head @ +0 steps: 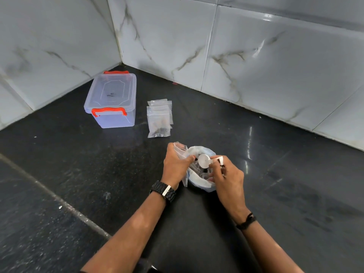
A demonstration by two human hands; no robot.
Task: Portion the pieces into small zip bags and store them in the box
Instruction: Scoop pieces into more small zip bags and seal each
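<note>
Both hands at the big bag, center frame.
Left hand (175, 163) grips a small zip bag (180, 149); right hand (226, 174) fingers pinch a white piece (204, 160). Shut box (111, 100) upper left.

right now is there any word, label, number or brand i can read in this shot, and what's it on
Nothing can be read for certain.
Clear box lid: a small dark handwritten mark, perhaps "1n", too small to be sure.
Stack of small zip bags: no print visible.
Watch on the left wrist: no legible brand.
White scoop held by the right hand: no marking visible.
</note>
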